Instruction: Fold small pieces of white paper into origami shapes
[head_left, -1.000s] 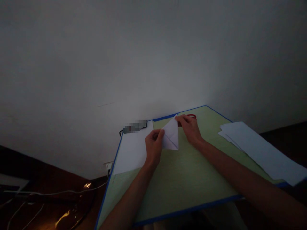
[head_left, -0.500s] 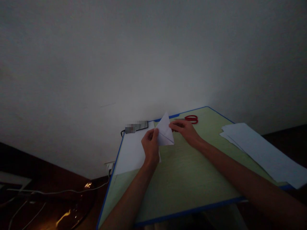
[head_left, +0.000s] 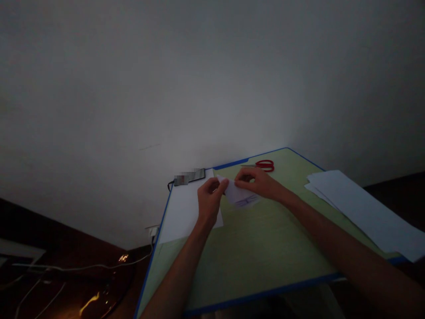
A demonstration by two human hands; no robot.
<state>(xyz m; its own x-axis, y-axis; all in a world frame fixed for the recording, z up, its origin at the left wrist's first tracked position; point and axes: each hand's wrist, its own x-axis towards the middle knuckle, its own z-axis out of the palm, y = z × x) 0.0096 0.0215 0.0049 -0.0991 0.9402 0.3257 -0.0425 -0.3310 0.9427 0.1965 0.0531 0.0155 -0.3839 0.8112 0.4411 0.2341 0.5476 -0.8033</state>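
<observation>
A small folded piece of white paper (head_left: pixel 236 194) is held up over the table between my two hands. My left hand (head_left: pixel 209 197) pinches its left corner between thumb and fingers. At its upper edge, my right hand (head_left: pixel 254 180) grips it with thumb and fingertips. The lower part of the paper is blurred and shows dark purplish lines. Just behind my right hand lie red-handled scissors (head_left: pixel 264 165). A flat white sheet (head_left: pixel 182 212) lies on the table under and left of my left hand.
The pale green table (head_left: pixel 259 252) has a blue edge and stands against a grey wall (head_left: pixel 212 79). A phone (head_left: pixel 195 176) rests at the back left on the sheet. A stack of white paper (head_left: pixel 361 208) overhangs the right edge. White cables (head_left: pixel 99 266) run at the left.
The folded paper has turned and tipped from an upright point to a lower, tilted position, and purplish lines now show on it. Both hands have shifted slightly.
</observation>
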